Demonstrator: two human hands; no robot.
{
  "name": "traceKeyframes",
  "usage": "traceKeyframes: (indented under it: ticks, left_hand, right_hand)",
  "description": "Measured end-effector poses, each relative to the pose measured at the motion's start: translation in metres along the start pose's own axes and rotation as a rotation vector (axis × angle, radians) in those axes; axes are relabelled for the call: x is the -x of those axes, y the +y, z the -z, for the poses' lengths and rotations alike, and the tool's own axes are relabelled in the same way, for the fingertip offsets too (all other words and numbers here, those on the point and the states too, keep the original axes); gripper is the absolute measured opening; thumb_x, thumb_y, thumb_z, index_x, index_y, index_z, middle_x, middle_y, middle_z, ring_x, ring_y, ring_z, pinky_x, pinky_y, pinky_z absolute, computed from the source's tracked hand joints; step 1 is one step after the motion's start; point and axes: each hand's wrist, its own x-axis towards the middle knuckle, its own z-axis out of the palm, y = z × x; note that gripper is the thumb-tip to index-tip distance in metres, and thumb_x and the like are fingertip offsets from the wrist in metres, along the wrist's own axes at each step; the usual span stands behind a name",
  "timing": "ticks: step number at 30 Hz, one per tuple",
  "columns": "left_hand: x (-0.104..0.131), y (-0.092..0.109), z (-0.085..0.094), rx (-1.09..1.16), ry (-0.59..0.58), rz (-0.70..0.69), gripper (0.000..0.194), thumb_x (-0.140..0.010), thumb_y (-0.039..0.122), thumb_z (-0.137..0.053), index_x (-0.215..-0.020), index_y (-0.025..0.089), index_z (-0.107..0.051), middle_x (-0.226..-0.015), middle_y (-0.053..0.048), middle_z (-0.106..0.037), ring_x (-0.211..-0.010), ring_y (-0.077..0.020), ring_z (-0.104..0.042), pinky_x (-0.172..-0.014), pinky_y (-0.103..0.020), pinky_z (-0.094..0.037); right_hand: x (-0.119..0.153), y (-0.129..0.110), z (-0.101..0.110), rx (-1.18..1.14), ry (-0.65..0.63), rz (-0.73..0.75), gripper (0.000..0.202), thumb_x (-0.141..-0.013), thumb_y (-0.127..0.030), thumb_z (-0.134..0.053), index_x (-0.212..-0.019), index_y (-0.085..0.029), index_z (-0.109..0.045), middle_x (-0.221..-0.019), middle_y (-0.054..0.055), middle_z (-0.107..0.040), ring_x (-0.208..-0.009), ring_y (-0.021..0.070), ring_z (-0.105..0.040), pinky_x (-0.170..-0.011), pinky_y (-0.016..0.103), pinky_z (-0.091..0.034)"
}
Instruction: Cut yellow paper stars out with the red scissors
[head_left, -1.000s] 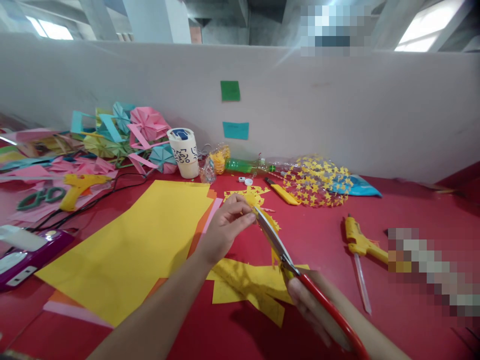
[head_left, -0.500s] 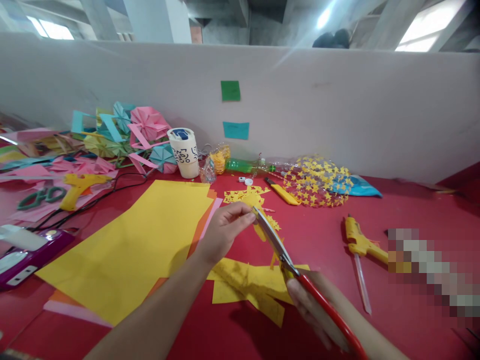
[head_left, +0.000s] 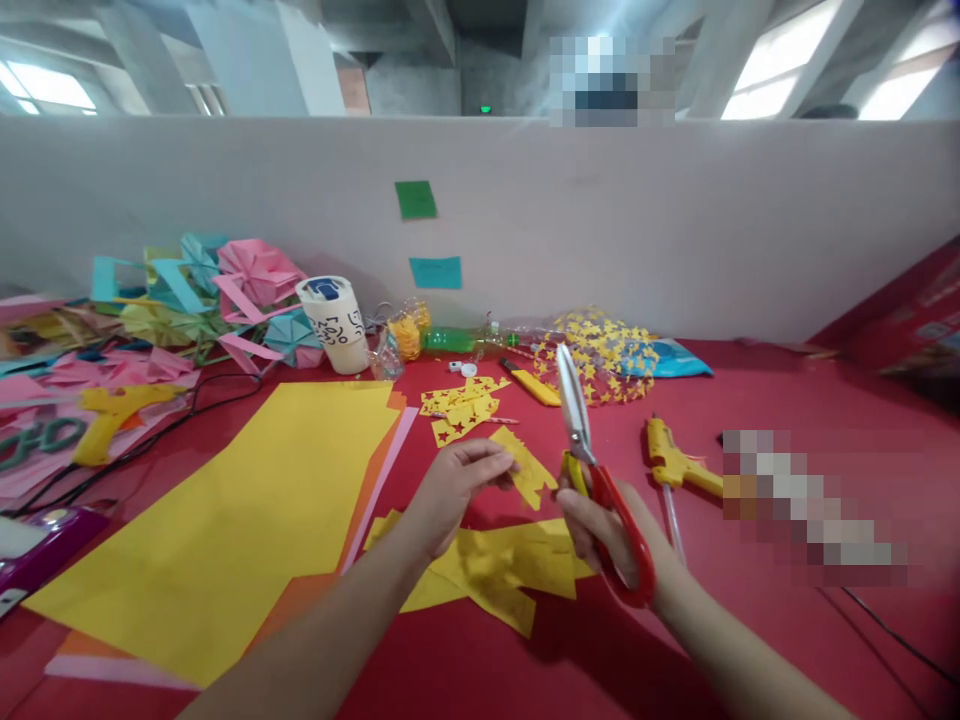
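Observation:
Between thumb and fingers, my left hand [head_left: 469, 480] pinches a small yellow paper piece [head_left: 527, 468] with a jagged edge. My right hand [head_left: 606, 520] is wrapped round red-handled scissors [head_left: 576, 400], whose blades point up and look closed; its fingertips are close to the paper's right corner. Below both hands lie several yellow paper scraps [head_left: 495, 565]. Beyond them are yellow strips with star-shaped holes [head_left: 461, 405].
Large yellow sheets [head_left: 247, 490] lie at the left over orange and pink ones. A yellow glue gun [head_left: 675, 462] rests at the right, another [head_left: 112, 415] at the left. A cup [head_left: 334, 325], cutter [head_left: 532, 383] and star-covered bundle [head_left: 592, 355] stand or lie near the partition.
The scissors have come away from the paper and now point upward. The yellow piece is turned and shows more of its surface. The view has shifted to the right.

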Motion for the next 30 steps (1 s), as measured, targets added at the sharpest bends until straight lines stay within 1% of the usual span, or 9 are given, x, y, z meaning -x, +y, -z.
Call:
traceKeyframes:
  ticks: [3, 7, 10, 13, 17, 22, 27, 28, 30]
  left_hand:
    - [-0.001, -0.005, -0.009, -0.019, -0.025, 0.039, 0.012, -0.076, 0.026, -0.065, -0.076, 0.014, -0.068, -0.073, -0.003, -0.063, -0.069, -0.0125, -0.056, -0.073, -0.027, -0.044]
    - [-0.009, 0.001, -0.002, -0.21, -0.02, 0.0, 0.016, -0.079, 0.031, -0.059, -0.081, 0.016, -0.065, -0.079, -0.003, -0.062, -0.079, -0.0159, -0.057, -0.079, -0.031, -0.044]
    - [-0.02, 0.006, 0.012, -0.653, 0.006, -0.099, 0.021, -0.083, 0.035, -0.05, -0.075, 0.018, -0.058, -0.078, -0.002, -0.056, -0.078, -0.0163, -0.053, -0.076, -0.031, -0.042]
    - [-0.031, 0.001, 0.023, -1.199, -0.061, -0.225, 0.028, -0.088, 0.029, -0.037, -0.069, 0.017, -0.052, -0.081, -0.003, -0.05, -0.077, -0.0163, -0.049, -0.072, -0.03, -0.04]
    - [-0.043, -0.014, 0.022, -1.523, -0.118, -0.364, 0.03, -0.09, 0.023, -0.032, -0.071, 0.016, -0.055, -0.083, -0.006, -0.049, -0.081, -0.0193, -0.045, -0.075, -0.034, -0.037]
    - [-0.054, -0.024, 0.02, -1.617, -0.101, -0.397, 0.029, -0.088, 0.026, -0.038, -0.067, 0.016, -0.056, -0.079, -0.007, -0.048, -0.079, -0.0218, -0.044, -0.073, -0.036, -0.035]
    - [-0.05, -0.015, 0.017, -1.575, 0.001, -0.385, 0.025, -0.082, 0.037, -0.05, -0.07, 0.016, -0.056, -0.083, -0.008, -0.049, -0.082, -0.0237, -0.046, -0.075, -0.038, -0.037]
    - [-0.046, -0.013, 0.013, -1.449, 0.032, -0.354, 0.025, -0.082, 0.038, -0.051, -0.071, 0.016, -0.057, -0.083, -0.007, -0.051, -0.083, -0.0229, -0.047, -0.075, -0.037, -0.037]
    - [-0.035, -0.008, 0.003, -1.082, -0.009, -0.222, 0.03, -0.085, 0.042, -0.045, -0.075, 0.018, -0.059, -0.086, -0.006, -0.054, -0.083, -0.0205, -0.051, -0.075, -0.034, -0.04]
  right_hand:
    - [-0.001, -0.002, -0.004, -0.017, 0.076, -0.082, 0.03, -0.07, -0.041, -0.066, -0.066, -0.021, -0.045, -0.035, -0.011, -0.04, -0.029, 0.0072, -0.036, -0.03, 0.016, -0.026]
    - [-0.001, 0.001, -0.001, -0.094, 0.136, -0.018, 0.029, -0.073, -0.035, -0.064, -0.061, -0.021, -0.042, -0.035, -0.011, -0.04, -0.028, 0.0064, -0.035, -0.029, 0.016, -0.025]
    - [-0.004, 0.007, 0.005, -0.152, 0.168, 0.037, 0.031, -0.079, -0.036, -0.059, -0.059, -0.022, -0.039, -0.034, -0.01, -0.039, -0.029, 0.0078, -0.038, -0.033, 0.018, -0.031]
    - [-0.009, 0.012, 0.01, -0.2, 0.18, 0.078, 0.034, -0.083, -0.035, -0.055, -0.057, -0.022, -0.036, -0.036, -0.01, -0.039, -0.03, 0.0076, -0.039, -0.039, 0.021, -0.038]
    - [-0.013, 0.016, 0.012, -0.235, 0.187, 0.096, 0.032, -0.083, -0.034, -0.056, -0.06, -0.022, -0.036, -0.038, -0.011, -0.04, -0.029, 0.0066, -0.037, -0.037, 0.02, -0.036]
    - [-0.012, 0.014, 0.012, -0.231, 0.169, 0.093, 0.034, -0.08, -0.038, -0.058, -0.06, -0.022, -0.036, -0.037, -0.01, -0.04, -0.028, 0.0066, -0.037, -0.034, 0.02, -0.032]
    - [-0.009, 0.008, 0.011, -0.195, 0.131, 0.087, 0.036, -0.078, -0.039, -0.059, -0.058, -0.022, -0.035, -0.037, -0.01, -0.038, -0.028, 0.0065, -0.037, -0.034, 0.019, -0.031]
    - [-0.009, 0.006, 0.01, -0.182, 0.125, 0.084, 0.036, -0.078, -0.039, -0.06, -0.057, -0.022, -0.035, -0.036, -0.01, -0.038, -0.028, 0.0067, -0.037, -0.034, 0.019, -0.031]
    - [-0.007, 0.002, 0.01, -0.155, 0.111, 0.074, 0.034, -0.077, -0.037, -0.06, -0.056, -0.022, -0.037, -0.034, -0.01, -0.038, -0.029, 0.0071, -0.037, -0.034, 0.019, -0.031]
